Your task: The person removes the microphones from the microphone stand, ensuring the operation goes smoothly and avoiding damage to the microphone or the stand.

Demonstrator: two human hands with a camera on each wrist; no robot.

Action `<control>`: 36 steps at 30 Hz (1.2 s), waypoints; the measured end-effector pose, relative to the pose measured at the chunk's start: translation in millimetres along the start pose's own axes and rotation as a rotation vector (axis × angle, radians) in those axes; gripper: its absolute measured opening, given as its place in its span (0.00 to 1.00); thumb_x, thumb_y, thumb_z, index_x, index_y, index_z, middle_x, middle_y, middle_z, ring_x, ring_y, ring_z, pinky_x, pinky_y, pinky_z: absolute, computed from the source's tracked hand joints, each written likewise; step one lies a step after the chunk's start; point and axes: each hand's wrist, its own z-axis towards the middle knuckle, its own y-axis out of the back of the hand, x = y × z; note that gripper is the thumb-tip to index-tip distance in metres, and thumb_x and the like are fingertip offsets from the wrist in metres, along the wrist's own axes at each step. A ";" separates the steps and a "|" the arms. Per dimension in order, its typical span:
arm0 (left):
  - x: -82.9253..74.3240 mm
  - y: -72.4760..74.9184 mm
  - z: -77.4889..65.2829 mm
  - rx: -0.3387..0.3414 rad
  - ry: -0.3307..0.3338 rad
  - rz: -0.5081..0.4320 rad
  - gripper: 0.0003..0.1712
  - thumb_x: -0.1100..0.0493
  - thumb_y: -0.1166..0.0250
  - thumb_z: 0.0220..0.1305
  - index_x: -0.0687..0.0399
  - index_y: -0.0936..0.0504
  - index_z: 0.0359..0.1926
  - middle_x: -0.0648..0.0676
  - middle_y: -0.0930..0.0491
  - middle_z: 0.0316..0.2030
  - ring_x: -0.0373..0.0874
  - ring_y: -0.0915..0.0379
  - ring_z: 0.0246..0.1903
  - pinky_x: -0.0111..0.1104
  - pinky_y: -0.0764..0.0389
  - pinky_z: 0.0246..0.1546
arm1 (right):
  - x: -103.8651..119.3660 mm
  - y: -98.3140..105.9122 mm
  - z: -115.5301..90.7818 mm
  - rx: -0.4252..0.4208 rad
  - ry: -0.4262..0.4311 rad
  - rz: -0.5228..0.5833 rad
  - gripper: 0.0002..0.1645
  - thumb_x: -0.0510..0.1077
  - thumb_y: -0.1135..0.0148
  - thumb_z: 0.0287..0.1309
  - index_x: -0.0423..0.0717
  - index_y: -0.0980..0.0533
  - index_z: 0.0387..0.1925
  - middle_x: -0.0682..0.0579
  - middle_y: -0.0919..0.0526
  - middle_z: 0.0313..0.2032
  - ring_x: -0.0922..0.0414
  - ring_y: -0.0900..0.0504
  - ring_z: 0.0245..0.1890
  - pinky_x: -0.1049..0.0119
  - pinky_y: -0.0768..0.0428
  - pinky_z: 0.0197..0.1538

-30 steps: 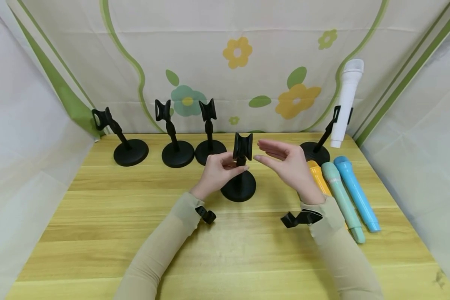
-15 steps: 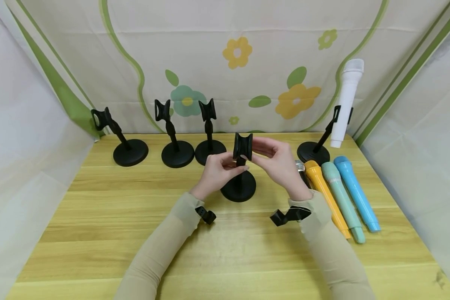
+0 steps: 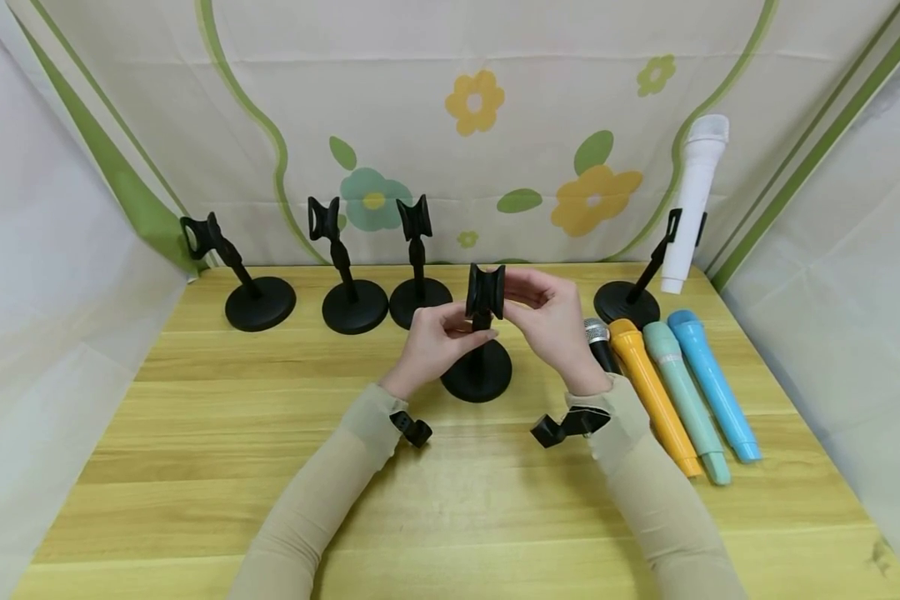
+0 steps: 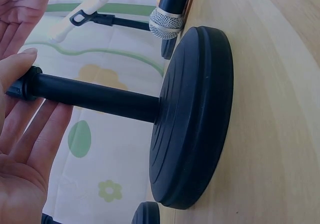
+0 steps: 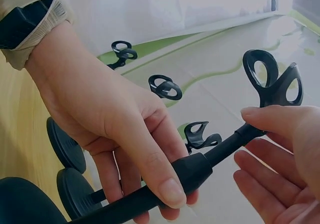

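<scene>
In the head view a black desktop microphone stand [image 3: 477, 375] stands upright on the table, its round base down and its clip [image 3: 486, 292] on top. My left hand [image 3: 438, 346] grips the stand's stem at the collar [image 5: 192, 174], thumb in front and fingers behind. My right hand [image 3: 551, 325] pinches the stand just under the clip, with the thumb [image 5: 265, 119] across the neck and the other fingers loosely bent below. The clip is a two-sided cradle with oval openings and holds no microphone.
Behind to the left stand several black microphone stands [image 3: 355, 308] with bare clips. At the back right, another stand [image 3: 626, 304] holds a white microphone [image 3: 693, 200]. Black [image 3: 600, 342], orange [image 3: 656, 400], green [image 3: 686, 400] and blue [image 3: 716, 387] microphones lie side by side at right.
My right hand has moved left from beside the stand and taken hold under its clip, uncovering the black microphone. My left hand and the stand stay in place.
</scene>
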 end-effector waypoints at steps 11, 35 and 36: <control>-1.3 0.7 0.2 0.010 0.021 -0.011 0.14 0.63 0.23 0.59 0.58 0.12 0.47 0.51 0.11 0.37 0.40 0.13 0.35 0.35 0.13 0.37 | 1.9 -1.1 2.6 -0.019 0.038 0.008 0.16 0.30 0.26 0.56 0.38 0.13 0.48 0.48 0.11 0.44 0.52 0.13 0.43 0.58 0.16 0.52; -0.8 1.0 -0.2 0.004 0.008 -0.002 0.16 0.62 0.22 0.58 0.59 0.12 0.47 0.50 0.11 0.38 0.41 0.13 0.36 0.35 0.13 0.39 | 6.7 3.2 9.1 0.014 0.044 -0.106 0.12 0.31 0.24 0.55 0.37 0.12 0.43 0.47 0.11 0.39 0.55 0.12 0.39 0.61 0.16 0.50; -0.9 1.2 -0.3 0.005 0.012 0.002 0.16 0.62 0.22 0.58 0.59 0.11 0.47 0.50 0.11 0.38 0.40 0.13 0.35 0.35 0.13 0.39 | 6.7 3.0 9.2 0.016 0.044 -0.105 0.12 0.32 0.24 0.55 0.37 0.12 0.43 0.47 0.11 0.39 0.55 0.12 0.39 0.61 0.16 0.50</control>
